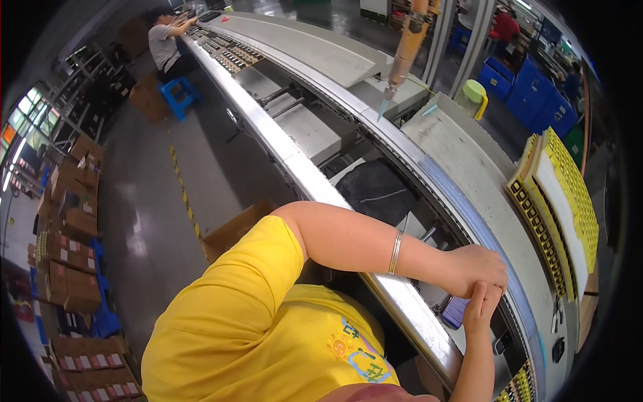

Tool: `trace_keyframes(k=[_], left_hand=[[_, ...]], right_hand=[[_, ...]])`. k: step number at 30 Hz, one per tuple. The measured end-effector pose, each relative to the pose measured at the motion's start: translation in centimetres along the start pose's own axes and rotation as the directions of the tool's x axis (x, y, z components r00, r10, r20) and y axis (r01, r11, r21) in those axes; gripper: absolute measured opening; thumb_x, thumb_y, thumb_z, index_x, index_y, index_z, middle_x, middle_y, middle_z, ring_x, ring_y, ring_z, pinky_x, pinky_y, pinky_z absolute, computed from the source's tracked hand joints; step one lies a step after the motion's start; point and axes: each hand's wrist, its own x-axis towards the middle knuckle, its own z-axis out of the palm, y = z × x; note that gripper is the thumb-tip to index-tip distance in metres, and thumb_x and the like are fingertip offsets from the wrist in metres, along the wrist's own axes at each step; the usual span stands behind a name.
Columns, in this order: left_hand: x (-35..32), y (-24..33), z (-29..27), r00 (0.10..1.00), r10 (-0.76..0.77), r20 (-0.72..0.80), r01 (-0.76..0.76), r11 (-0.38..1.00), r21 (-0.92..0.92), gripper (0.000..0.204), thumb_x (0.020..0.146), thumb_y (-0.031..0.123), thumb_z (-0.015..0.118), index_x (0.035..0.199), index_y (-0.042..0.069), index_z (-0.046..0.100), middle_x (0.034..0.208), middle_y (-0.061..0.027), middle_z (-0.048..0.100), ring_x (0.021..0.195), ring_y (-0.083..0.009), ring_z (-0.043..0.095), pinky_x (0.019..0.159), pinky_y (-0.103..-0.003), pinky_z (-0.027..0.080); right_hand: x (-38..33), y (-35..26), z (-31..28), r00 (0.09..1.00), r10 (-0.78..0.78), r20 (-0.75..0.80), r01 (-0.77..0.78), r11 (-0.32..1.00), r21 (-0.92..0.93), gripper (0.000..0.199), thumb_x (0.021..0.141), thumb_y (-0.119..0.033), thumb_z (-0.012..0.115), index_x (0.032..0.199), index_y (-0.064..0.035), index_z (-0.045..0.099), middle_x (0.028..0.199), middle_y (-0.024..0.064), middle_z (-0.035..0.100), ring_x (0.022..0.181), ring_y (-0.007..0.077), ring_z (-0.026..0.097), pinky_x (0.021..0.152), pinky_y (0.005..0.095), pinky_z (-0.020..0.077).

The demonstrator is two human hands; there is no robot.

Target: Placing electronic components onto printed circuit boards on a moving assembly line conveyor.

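Observation:
My left arm, with silver bangles at the wrist, reaches across the conveyor rails. My left hand (474, 269) is closed, knuckles up, fingers curled. Directly below it and touching it is my right hand (483, 305), also closed, its thumb raised against the left hand. Whatever may lie between the fingers is hidden. Both hands hover beside the curved conveyor belt (469, 224) with its chain edge. Beneath them, inside the line's frame, lies a purple rectangular object (455, 312), partly covered by the right hand.
A nozzle-tipped dispenser (400, 60) hangs over the line. Yellow-topped stacked trays (562, 201) and a green cup (474, 94) stand to the right. Black mesh cloth (375, 191) lies inside the frame. Far left, another person works near a blue stool (179, 97); cartons (70, 268) line the aisle.

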Motion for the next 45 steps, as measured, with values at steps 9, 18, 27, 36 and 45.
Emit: trace_keyframes(k=[9,18,27,36,45], left_hand=[[0.0,0.4,-1.0,0.989,-0.093,0.116,0.096,0.995,-0.026,0.030,0.080,0.013,0.068,0.110,0.010,0.071,0.105,-0.0079,0.074,0.101,-0.0323,0.069,0.085,-0.043,0.056],[0.1,0.4,-1.0,0.992,-0.060,0.108,0.070,0.994,-0.089,0.032,0.079,0.013,0.069,0.112,0.012,0.071,0.108,-0.0072,0.074,0.104,-0.0332,0.069,0.088,-0.043,0.056],[0.6,0.8,-1.2,0.995,-0.044,0.093,0.049,0.998,-0.048,0.040,0.081,0.017,0.072,0.121,0.015,0.069,0.114,-0.0057,0.073,0.107,-0.0306,0.068,0.092,-0.041,0.055],[0.4,1.4,-1.2,0.990,-0.080,0.112,0.084,0.996,-0.027,0.043,0.081,0.014,0.073,0.124,0.018,0.068,0.114,-0.0036,0.073,0.108,-0.0300,0.068,0.091,-0.040,0.055],[1.3,2.0,-3.0,0.991,-0.012,0.134,-0.005,0.993,0.122,0.050,0.078,0.013,0.076,0.127,0.015,0.067,0.117,-0.0051,0.072,0.106,-0.0310,0.068,0.090,-0.041,0.055]], right_hand=[[-0.1,-0.1,0.1,0.998,0.053,0.035,-0.054,0.997,0.046,0.049,0.111,-0.034,0.043,0.090,0.0040,0.067,0.092,0.0138,0.070,0.092,0.0255,0.062,0.083,0.0401,0.0421],[0.5,-0.8,0.1,0.999,-0.024,-0.026,0.024,1.000,-0.007,0.046,0.108,-0.032,0.044,0.089,0.0015,0.069,0.089,0.0157,0.071,0.088,0.0313,0.066,0.082,0.0425,0.0448],[2.0,-3.1,-0.7,1.000,-0.011,-0.018,0.012,0.994,0.111,0.030,0.097,-0.018,0.064,0.074,-0.0004,0.071,0.068,0.0159,0.068,0.062,0.0334,0.066,0.057,0.0408,0.0474],[1.5,-3.5,-0.8,0.997,0.057,0.055,-0.067,0.973,0.219,0.041,0.100,-0.025,0.065,0.068,0.0001,0.068,0.064,0.0136,0.065,0.058,0.0293,0.061,0.053,0.0387,0.0449],[1.9,-2.2,-0.4,0.983,-0.180,0.015,0.177,0.977,0.116,0.036,0.104,-0.022,0.057,0.080,0.0001,0.072,0.072,0.0140,0.068,0.061,0.0270,0.063,0.055,0.0349,0.0467]])
